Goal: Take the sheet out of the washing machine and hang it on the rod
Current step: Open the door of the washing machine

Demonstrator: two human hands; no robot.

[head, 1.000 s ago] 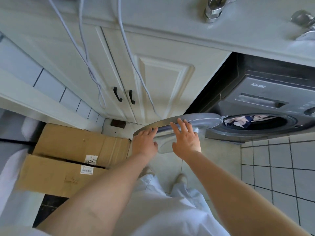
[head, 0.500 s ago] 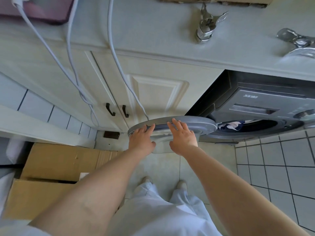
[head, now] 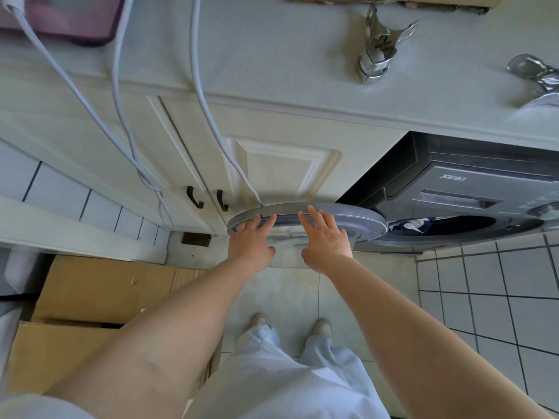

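A dark grey front-loading washing machine (head: 472, 189) sits under the counter at the right. Its round grey door (head: 357, 219) is swung wide open to the left, seen edge-on. Inside the drum opening, a bunched sheet (head: 408, 225) in white and dark blue shows just past the door's rim. My left hand (head: 251, 241) and my right hand (head: 326, 237) both rest flat on the door's upper edge, fingers spread, holding nothing. No rod is in view.
White cabinet doors with black handles (head: 208, 198) stand behind the open door. White cables (head: 205, 116) hang over the counter edge. Metal clips (head: 378, 52) lie on the counter. Cardboard boxes (head: 99, 285) sit on the floor at left. Tiled floor (head: 499, 297) lies to the right.
My view has tilted up, showing more of the counter top. Both hands stay on the door's edge; the door sits slightly further open to the left.
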